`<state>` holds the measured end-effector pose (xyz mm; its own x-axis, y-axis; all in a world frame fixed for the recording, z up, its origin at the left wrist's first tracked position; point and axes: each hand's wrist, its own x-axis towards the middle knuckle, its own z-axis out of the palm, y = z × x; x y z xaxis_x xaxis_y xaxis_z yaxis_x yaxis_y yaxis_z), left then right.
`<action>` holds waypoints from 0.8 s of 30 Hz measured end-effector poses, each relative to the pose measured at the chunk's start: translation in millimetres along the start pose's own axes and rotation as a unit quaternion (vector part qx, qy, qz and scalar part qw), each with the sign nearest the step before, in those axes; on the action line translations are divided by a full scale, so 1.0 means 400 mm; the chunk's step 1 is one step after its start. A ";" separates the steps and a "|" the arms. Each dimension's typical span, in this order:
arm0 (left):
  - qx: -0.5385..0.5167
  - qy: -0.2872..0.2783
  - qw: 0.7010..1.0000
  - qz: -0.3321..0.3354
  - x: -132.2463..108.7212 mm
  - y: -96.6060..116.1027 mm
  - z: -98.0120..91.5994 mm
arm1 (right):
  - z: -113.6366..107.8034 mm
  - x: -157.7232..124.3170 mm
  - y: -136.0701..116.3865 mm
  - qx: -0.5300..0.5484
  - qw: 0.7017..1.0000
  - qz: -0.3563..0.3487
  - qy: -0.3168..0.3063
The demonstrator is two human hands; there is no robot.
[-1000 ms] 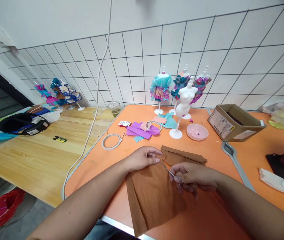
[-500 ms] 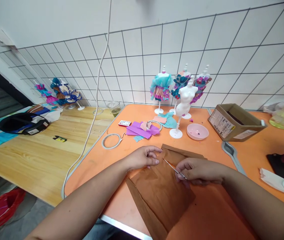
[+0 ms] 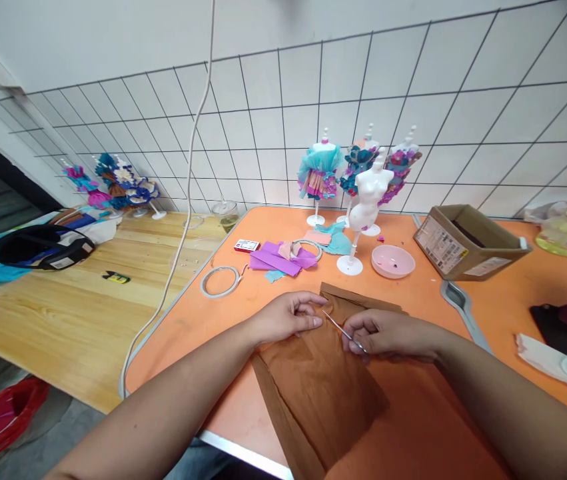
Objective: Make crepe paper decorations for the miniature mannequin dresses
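A sheet of thin, creased brown crepe paper point(image 3: 326, 393), folded along its left and far edges, lies on the orange table at its front. My left hand point(image 3: 288, 317) rests at the far left part of the sheet and pinches it between thumb and fingers. Small silver scissors point(image 3: 338, 325) are gripped in my right hand point(image 3: 393, 333), their handles mostly hidden by the fingers. The scissor tips point up and left across the paper, close to my left fingertips.
Beyond the paper stand a bare white mannequin point(image 3: 370, 190), several dressed ones, and a pink bowl point(image 3: 393, 261). Left of these lie purple paper pieces point(image 3: 283, 260) and a tape roll point(image 3: 220, 281). A cardboard box point(image 3: 470, 240) sits right. A white cable point(image 3: 188, 180) hangs at left.
My right hand and the scissors have moved slightly left and up, closer to my left hand. The left hand stays nearly still on the paper. The whole view has shifted a little.
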<state>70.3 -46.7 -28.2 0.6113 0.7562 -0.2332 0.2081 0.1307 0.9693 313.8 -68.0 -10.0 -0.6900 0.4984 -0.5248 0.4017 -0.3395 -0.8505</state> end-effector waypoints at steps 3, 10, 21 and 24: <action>-0.010 0.014 1.000 0.006 0.002 -0.003 0.001 | 0.007 0.003 -0.006 0.028 0.999 -0.039 -0.003; -0.014 0.048 0.998 0.037 -0.007 0.013 0.009 | 0.007 0.013 -0.009 0.026 0.994 -0.106 -0.001; 0.035 0.056 0.992 0.103 -0.017 0.045 0.015 | 0.019 0.008 -0.003 0.024 0.992 -0.119 -0.030; -0.004 0.044 0.994 0.096 -0.015 0.041 0.019 | 0.022 0.004 -0.002 0.040 0.992 -0.113 -0.047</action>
<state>75.9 -54.0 -11.7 0.5697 0.8211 -0.0362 0.0875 -0.0168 0.9960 307.0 -74.0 -10.1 -0.8119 0.4927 -0.3132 0.1845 -0.2925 -0.9383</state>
